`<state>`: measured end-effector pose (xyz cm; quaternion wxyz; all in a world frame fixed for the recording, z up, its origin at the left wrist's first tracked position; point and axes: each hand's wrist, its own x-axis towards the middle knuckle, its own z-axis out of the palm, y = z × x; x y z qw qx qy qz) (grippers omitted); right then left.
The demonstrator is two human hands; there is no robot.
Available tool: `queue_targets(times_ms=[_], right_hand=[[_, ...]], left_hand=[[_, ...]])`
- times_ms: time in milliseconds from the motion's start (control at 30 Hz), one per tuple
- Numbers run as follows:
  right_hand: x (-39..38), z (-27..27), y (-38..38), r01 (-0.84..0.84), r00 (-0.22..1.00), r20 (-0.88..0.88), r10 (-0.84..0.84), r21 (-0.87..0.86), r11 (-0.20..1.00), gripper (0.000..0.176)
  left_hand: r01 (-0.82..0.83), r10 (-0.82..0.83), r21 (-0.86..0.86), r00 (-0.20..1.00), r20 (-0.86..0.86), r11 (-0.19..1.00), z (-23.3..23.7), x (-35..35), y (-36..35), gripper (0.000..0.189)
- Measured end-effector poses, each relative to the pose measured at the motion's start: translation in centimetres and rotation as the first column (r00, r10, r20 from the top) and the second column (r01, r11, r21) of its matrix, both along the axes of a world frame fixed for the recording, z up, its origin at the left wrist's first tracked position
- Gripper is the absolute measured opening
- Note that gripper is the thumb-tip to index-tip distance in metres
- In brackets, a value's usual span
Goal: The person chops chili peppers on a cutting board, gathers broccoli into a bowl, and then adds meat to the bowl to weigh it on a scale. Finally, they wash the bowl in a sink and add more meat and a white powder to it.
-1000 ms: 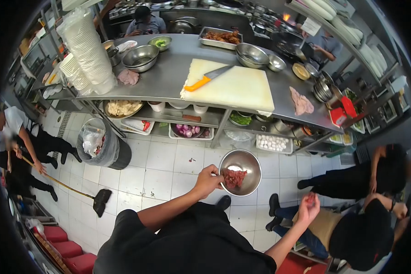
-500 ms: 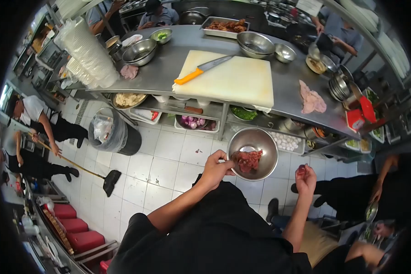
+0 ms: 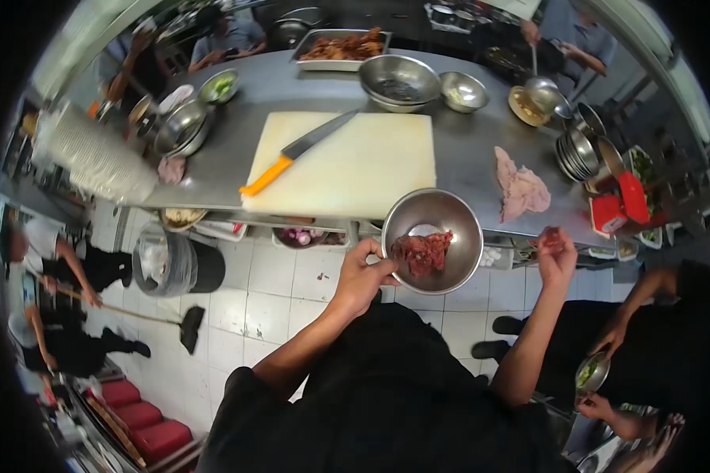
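My left hand (image 3: 363,276) grips the left rim of a round metal bowl (image 3: 467,217), which is held up in front of the counter edge. Dark red pieces of raw meat (image 3: 423,254) lie in the bowl. To the right of the bowl, my right hand (image 3: 558,258) is raised with a small piece of red meat (image 3: 554,236) pinched in its fingers. Beyond the bowl, an orange-handled knife (image 3: 301,150) rests on a white cutting board (image 3: 371,162). A pinkish crumpled cloth (image 3: 521,186) lies on the counter right of the board.
A steel counter (image 3: 469,130) carries metal bowls (image 3: 400,81), a tray of browned food (image 3: 342,49) and stacked white containers (image 3: 95,150). A lined bin (image 3: 177,260) stands on the left floor, near a person with a broom (image 3: 191,327). Another person's hands hold a small bowl (image 3: 592,372) at right.
My view has shifted closer to the counter. The bowl has come nearer the board's edge, and my right hand has risen and moved right with the meat piece.
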<state>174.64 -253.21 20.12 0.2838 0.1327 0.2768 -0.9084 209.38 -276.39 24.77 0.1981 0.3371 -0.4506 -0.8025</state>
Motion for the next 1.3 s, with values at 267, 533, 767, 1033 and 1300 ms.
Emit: queue_targets(times_ms=[267,533,767,1033,1300], right_hand=[[-18.0,2.1,8.1,0.274,0.956,-0.058,-0.287,-0.164,0.948,0.012],[-31.1,3.9,12.3,0.242,0.970,0.047,-0.238,-0.295,0.924,0.009],[-37.5,2.8,16.9,0.134,0.988,-0.038,-0.153,-0.307,0.942,0.005],[-35.5,3.2,27.9,0.274,0.948,-0.106,-0.301,-0.216,0.937,0.005],[-29.8,-1.5,37.1,0.430,0.863,-0.262,-0.432,-0.069,0.900,0.006]], left_hand=[[0.022,-0.022,0.026,1.000,0.006,0.999,0.5,-11.1,0.7,0.012],[-0.128,0.125,0.056,0.991,0.054,0.990,0.0,-18.7,4.7,0.010],[-0.090,0.087,0.040,0.994,0.059,0.995,-0.4,-21.9,4.0,0.010],[0.055,-0.055,-0.001,0.998,0.041,0.998,-0.5,-24.8,0.8,0.011],[0.240,-0.235,-0.030,0.965,0.114,0.970,-1.1,-28.9,2.0,0.010]])
